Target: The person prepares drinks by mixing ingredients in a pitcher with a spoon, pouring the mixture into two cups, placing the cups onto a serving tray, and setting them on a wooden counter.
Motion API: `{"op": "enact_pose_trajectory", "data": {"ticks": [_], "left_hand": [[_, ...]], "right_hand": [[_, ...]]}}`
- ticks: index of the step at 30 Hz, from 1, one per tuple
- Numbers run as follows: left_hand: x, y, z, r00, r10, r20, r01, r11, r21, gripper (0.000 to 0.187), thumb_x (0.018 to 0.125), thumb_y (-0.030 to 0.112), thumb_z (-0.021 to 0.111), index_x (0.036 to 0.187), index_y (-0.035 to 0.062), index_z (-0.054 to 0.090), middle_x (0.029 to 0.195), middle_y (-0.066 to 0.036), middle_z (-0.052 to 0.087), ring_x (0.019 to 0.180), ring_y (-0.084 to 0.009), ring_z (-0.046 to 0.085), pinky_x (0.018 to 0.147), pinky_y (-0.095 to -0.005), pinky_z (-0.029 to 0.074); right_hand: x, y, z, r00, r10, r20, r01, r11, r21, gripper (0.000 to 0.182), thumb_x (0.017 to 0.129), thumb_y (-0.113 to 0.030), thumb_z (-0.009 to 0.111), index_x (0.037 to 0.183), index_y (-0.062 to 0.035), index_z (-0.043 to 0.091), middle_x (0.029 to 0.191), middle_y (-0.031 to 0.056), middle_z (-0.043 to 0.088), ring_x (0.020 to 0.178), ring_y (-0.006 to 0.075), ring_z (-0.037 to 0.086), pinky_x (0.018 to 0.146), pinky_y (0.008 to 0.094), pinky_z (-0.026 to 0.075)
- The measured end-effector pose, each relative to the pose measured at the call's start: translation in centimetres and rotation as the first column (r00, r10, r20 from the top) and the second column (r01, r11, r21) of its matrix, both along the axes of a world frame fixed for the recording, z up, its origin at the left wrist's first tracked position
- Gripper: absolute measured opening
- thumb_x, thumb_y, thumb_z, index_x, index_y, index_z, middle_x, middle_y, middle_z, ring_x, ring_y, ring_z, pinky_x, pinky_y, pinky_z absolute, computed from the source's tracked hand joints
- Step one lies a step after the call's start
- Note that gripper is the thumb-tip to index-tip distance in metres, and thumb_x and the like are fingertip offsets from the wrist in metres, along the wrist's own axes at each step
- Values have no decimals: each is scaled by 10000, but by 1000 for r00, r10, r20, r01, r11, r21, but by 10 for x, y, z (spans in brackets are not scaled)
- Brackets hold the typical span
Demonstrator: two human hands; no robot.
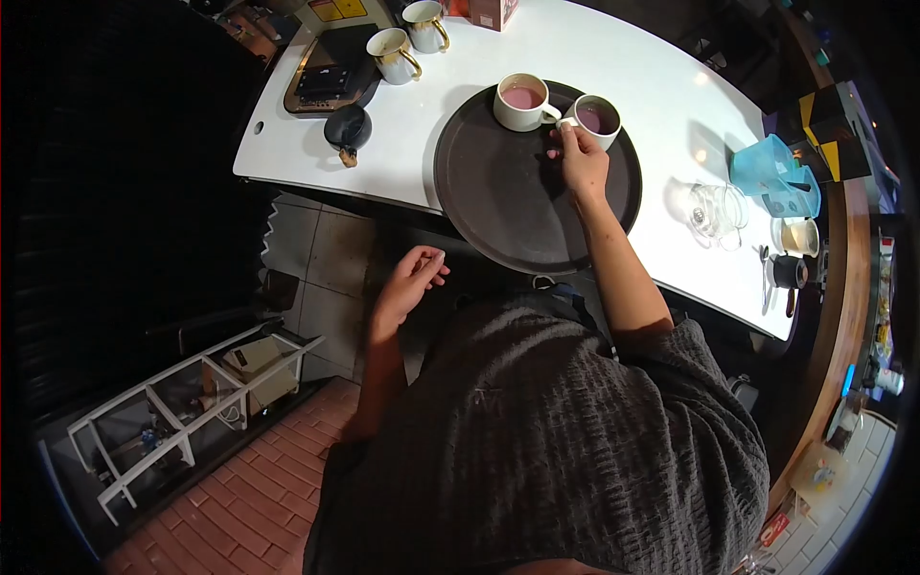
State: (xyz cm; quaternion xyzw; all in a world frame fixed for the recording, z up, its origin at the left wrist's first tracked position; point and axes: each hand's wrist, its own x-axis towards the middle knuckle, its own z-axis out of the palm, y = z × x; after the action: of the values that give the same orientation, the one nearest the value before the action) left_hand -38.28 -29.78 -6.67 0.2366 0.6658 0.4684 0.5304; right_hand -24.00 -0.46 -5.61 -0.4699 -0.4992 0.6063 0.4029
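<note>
A round dark tray (508,192) lies on the white counter, its near edge reaching past the counter's front. Toward its far side stand two mugs of pinkish drink: a left mug (522,116) and a right mug (606,139). My right hand (583,161) has its fingers closed at the right mug's handle, which they mostly cover. The left mug's handle points toward that hand. My left hand (412,280) hangs in front of the counter, left of the tray, with loosely curled fingers and nothing visible in it.
Two white-and-gold mugs (394,67) stand at the back left near a dark scale (331,81) and a black portafilter (347,126). On the right are a glass pitcher (717,213), blue containers (767,168) and a spoon (766,278). A white metal frame (182,441) sits low left.
</note>
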Motion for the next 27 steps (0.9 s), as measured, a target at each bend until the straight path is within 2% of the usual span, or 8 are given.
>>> {"op": "enact_pose_trajectory", "data": {"ticks": [5, 7, 10, 12, 14, 16, 20, 27], "left_hand": [[8, 10, 0, 999, 31, 14, -31, 1000, 0, 253, 957, 309, 533, 1039, 72, 565, 875, -16, 621, 760, -88, 569, 686, -228, 409], [9, 18, -3, 998, 41, 38, -41, 999, -2, 259, 965, 303, 526, 1095, 80, 541, 917, -30, 610, 773, -88, 582, 674, -225, 426], [16, 39, 0, 977, 202, 67, -201, 979, -18, 324, 959, 326, 534, 1171, 85, 490, 1017, -54, 583, 771, -105, 598, 680, -236, 440], [23, 57, 7, 970, 237, 60, -236, 971, -29, 431, 949, 368, 542, 1263, 102, 415, 1138, -93, 532, 882, -147, 595, 718, -276, 456], [31, 78, 15, 911, 410, 52, -409, 912, -21, 517, 934, 414, 554, 1315, 117, 369, 1193, -114, 500, 1017, -186, 548, 760, -323, 454], [26, 89, -11, 903, 430, 13, -430, 903, -1, 554, 935, 454, 530, 1339, 127, 340, 1237, -126, 482, 1120, -212, 483, 828, -352, 437], [34, 113, -34, 770, 489, -410, -516, 855, 50, 521, 987, 420, 412, 1370, 83, 308, 1278, -174, 482, 1175, -297, 467, 922, -387, 409], [64, 125, -15, 619, 587, -522, -650, 756, 79, 456, 991, 326, 424, 1357, 71, 327, 1236, -237, 515, 1115, -356, 534, 905, -394, 421]], "right_hand": [[33, -4, 15, 982, 18, 190, -43, 991, 127, 268, 892, -248, 624, 970, 1, 684, 799, 66, 693, 646, 123, 637, 579, 259, 491], [58, 4, 19, 884, -135, 447, -67, 910, 409, 233, 879, -215, 648, 950, 2, 692, 848, 83, 696, 679, 101, 618, 608, 272, 486], [93, 34, 0, 822, -387, 418, -79, 649, 756, 180, 820, -183, 666, 920, -36, 696, 774, 91, 666, 730, 222, 631, 685, 327, 469], [108, 44, -2, 753, -410, 515, -141, 664, 734, 258, 817, -244, 657, 995, -57, 676, 868, 97, 652, 875, 273, 588, 788, 391, 433], [114, 53, -6, 481, -405, 778, -288, 765, 576, 381, 823, -343, 639, 1090, -71, 639, 986, 121, 639, 978, 329, 542, 839, 464, 397], [117, 62, -20, 523, -303, 796, -373, 759, 534, 445, 831, -384, 614, 1151, -75, 605, 1048, 142, 614, 1007, 367, 512, 857, 523, 359], [110, 64, -31, 573, -302, 762, -333, 764, 553, 361, 869, -293, 565, 1150, -68, 593, 1071, 153, 589, 999, 375, 506, 849, 527, 355], [117, 73, -34, 752, -214, 623, -262, 771, 581, 245, 858, -140, 533, 1072, -57, 619, 1008, 159, 586, 963, 362, 519, 804, 484, 405]]}}
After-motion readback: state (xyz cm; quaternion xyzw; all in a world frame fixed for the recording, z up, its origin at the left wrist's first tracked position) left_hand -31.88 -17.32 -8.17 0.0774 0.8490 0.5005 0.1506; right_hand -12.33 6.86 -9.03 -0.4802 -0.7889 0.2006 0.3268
